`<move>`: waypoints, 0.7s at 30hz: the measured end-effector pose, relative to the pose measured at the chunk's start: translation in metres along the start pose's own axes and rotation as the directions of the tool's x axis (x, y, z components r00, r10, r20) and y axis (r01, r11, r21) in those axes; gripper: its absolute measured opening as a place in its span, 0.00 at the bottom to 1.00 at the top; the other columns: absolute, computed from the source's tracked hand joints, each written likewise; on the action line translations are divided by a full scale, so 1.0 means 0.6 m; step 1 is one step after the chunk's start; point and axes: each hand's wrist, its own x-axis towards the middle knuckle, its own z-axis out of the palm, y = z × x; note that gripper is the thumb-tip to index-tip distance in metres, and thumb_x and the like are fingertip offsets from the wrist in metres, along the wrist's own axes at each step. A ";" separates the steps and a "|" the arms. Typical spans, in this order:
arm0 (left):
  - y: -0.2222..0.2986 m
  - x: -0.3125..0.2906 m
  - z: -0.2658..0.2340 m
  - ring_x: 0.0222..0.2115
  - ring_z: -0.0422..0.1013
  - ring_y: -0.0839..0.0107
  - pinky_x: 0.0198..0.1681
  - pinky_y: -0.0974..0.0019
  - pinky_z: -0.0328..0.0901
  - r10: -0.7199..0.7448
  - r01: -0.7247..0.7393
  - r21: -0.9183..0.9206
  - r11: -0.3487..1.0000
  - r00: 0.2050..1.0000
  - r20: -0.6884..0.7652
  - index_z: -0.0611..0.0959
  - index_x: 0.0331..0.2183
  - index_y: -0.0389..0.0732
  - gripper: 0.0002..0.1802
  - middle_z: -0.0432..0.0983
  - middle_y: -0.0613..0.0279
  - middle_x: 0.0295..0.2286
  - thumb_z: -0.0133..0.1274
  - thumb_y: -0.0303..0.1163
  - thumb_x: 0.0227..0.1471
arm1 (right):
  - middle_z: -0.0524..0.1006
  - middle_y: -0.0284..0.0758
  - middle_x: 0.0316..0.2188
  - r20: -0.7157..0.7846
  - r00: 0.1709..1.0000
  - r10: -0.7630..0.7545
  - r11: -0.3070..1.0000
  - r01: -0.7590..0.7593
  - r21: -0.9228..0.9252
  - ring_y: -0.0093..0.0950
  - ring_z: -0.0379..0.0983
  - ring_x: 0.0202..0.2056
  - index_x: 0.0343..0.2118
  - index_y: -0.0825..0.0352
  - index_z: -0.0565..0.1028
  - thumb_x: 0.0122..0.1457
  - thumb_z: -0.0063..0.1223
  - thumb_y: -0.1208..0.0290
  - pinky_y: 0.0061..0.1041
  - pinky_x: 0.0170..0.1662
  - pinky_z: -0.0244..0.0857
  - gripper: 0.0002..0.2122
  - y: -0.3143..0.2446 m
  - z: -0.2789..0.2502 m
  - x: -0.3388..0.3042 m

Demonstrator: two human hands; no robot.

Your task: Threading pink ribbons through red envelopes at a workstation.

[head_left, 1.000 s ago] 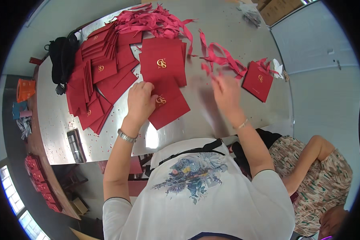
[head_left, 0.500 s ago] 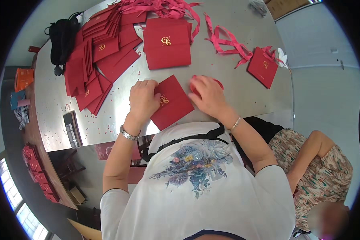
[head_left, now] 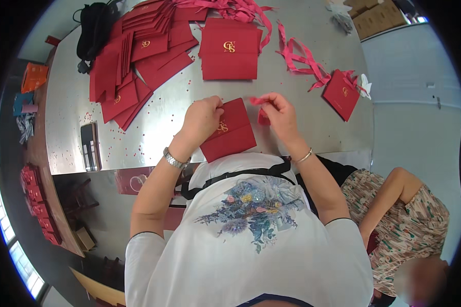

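Close to the table's near edge lies a flat red paper bag (head_left: 233, 137) with a gold emblem, tilted a little. My left hand (head_left: 204, 117) has its fingers closed on the bag's upper left edge and covers part of the emblem. To the right of the bag, just above the table, my right hand (head_left: 281, 116) pinches a pinkish-red ribbon (head_left: 256, 101) between thumb and fingers. Part of that ribbon hangs below the hand. Beyond the hands is a neat stack of red paper bags (head_left: 230, 59) with the same emblem.
Many flat red bags (head_left: 161, 66) spread over the far left, beside a black bag (head_left: 93, 30). Loose ribbons (head_left: 297, 56) lie far right, near a bag with ribbon handles (head_left: 341, 97). A phone (head_left: 90, 147) rests at left. Another person (head_left: 404, 215) sits to my right.
My right hand has lifted and turned, with the ribbon now pinched at its fingertips. The bag under my left hand has turned straighter. The whole view has shifted slightly.
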 end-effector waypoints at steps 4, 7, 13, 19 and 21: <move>-0.003 0.014 0.002 0.32 0.75 0.57 0.37 0.61 0.68 -0.020 0.033 -0.168 0.985 0.996 0.083 0.80 0.34 0.36 0.09 0.78 0.50 0.29 0.53 0.26 0.46 | 0.76 0.37 0.27 0.116 0.953 -0.278 0.911 0.301 -0.282 0.27 0.74 0.29 0.33 0.69 0.76 0.51 0.46 0.84 0.24 0.33 0.67 0.09 0.019 0.037 -0.018; 0.000 0.013 -0.012 0.32 0.75 0.61 0.38 0.63 0.68 -0.003 0.051 -0.258 0.965 0.983 0.182 0.80 0.36 0.36 0.12 0.79 0.52 0.30 0.54 0.25 0.45 | 0.76 0.40 0.27 0.110 0.875 -0.472 0.733 0.459 -0.503 0.35 0.74 0.30 0.32 0.68 0.77 0.50 0.47 0.83 0.28 0.34 0.68 0.08 0.024 0.059 -0.015; -0.010 0.012 -0.003 0.32 0.75 0.66 0.38 0.66 0.68 -0.016 0.068 -0.278 0.958 0.982 0.187 0.80 0.36 0.35 0.13 0.79 0.55 0.30 0.58 0.25 0.43 | 0.76 0.40 0.28 0.012 0.894 -0.447 0.782 0.398 -0.481 0.39 0.73 0.30 0.31 0.67 0.77 0.48 0.49 0.82 0.33 0.35 0.68 0.07 0.021 0.069 -0.002; -0.027 0.009 0.018 0.27 0.75 0.67 0.34 0.66 0.68 -0.133 0.147 -0.310 0.939 0.989 0.065 0.81 0.32 0.36 0.10 0.79 0.56 0.26 0.58 0.27 0.44 | 0.76 0.37 0.31 0.240 0.781 -0.577 0.492 0.567 -0.661 0.38 0.73 0.34 0.31 0.65 0.76 0.48 0.51 0.79 0.35 0.37 0.68 0.07 0.007 0.067 -0.021; -0.028 0.008 0.019 0.26 0.75 0.66 0.33 0.66 0.68 -0.146 0.155 -0.310 0.938 0.988 0.050 0.81 0.31 0.35 0.09 0.79 0.56 0.26 0.58 0.27 0.44 | 0.75 0.36 0.31 0.230 0.807 -0.544 0.483 0.526 -0.700 0.37 0.71 0.35 0.31 0.64 0.76 0.48 0.55 0.75 0.35 0.38 0.67 0.07 -0.007 0.079 -0.025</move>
